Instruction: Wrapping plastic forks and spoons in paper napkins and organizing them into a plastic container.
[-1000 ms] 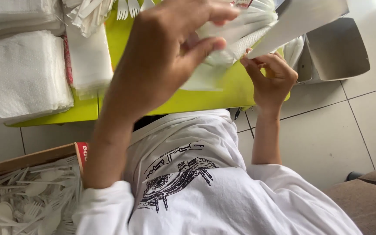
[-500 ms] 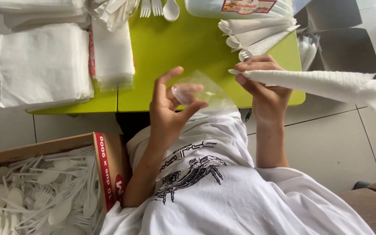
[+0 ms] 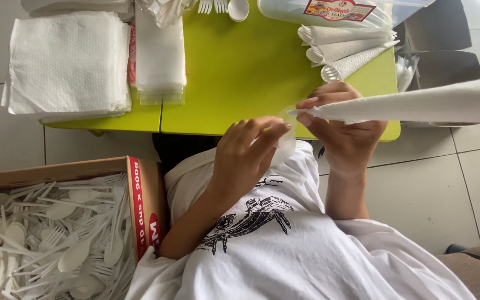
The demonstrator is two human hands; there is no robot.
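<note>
while the left hand [image 3: 248, 150] pinches a clear sleeve [image 3: 284, 145], the right hand [image 3: 343, 128] grips a rolled napkin [image 3: 418, 105]. napkin stacks [image 3: 70, 61] lie left on the tabletop [image 3: 240, 66]. below them, a cardboard box [image 3: 140, 200] holds white cutlery [image 3: 51, 239].

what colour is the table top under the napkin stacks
Lime green: the flat table top shows best in the head view, between the white napkin stacks and rolled napkins.

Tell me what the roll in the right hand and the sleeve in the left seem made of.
Rolled napkin in the right hand: looks like white embossed tissue paper, matte, dimpled. Sleeve in the left hand: probably thin clear plastic film; glossy, see-through.
</note>
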